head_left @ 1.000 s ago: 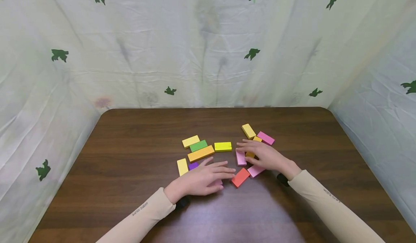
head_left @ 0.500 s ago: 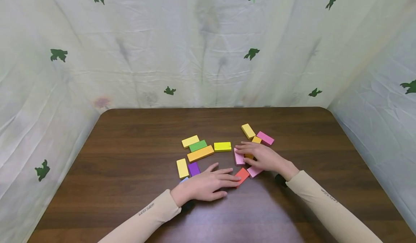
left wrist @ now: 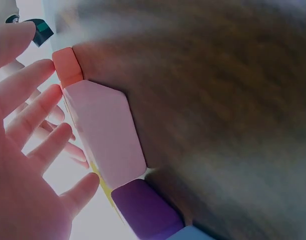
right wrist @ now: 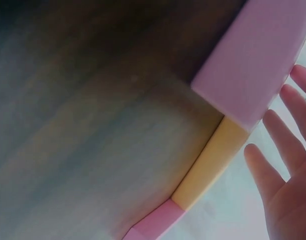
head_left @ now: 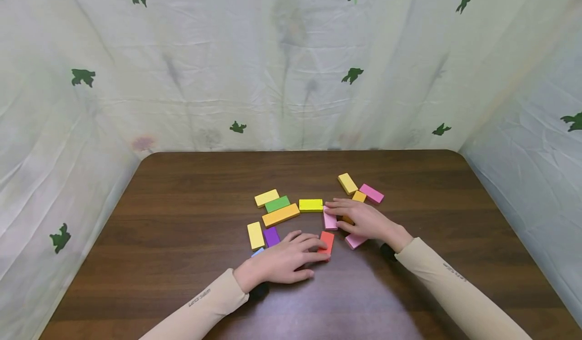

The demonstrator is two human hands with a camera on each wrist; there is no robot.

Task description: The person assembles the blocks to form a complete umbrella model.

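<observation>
My left hand (head_left: pixel 288 259) lies palm down with its fingers stretched out, the fingertips on a red wooden block (head_left: pixel 326 244). Under that hand, a pale pink block (left wrist: pixel 105 130) shows in the left wrist view but is hidden in the head view. Beside it are a purple block (head_left: pixel 272 236) and part of a blue block (head_left: pixel 257 252). My right hand (head_left: pixel 368 219) has straight fingers, touching a light pink block (head_left: pixel 330 219). It partly covers an orange block (head_left: pixel 359 196), and another pink block (head_left: pixel 354 241) lies below its wrist.
On the brown table (head_left: pixel 182 193), a bright yellow block (head_left: pixel 310 205) lies between the hands. Farther left are a long orange block (head_left: pixel 281 214), a green block (head_left: pixel 277 204) and pale yellow blocks. A pale yellow block (head_left: pixel 347 183) and a pink block (head_left: pixel 372 193) lie behind my right hand.
The red block has slid left and turned under my left fingertips. With my right hand, the light pink block has shifted slightly left, up to the bright yellow block. The purple block has come into view.
</observation>
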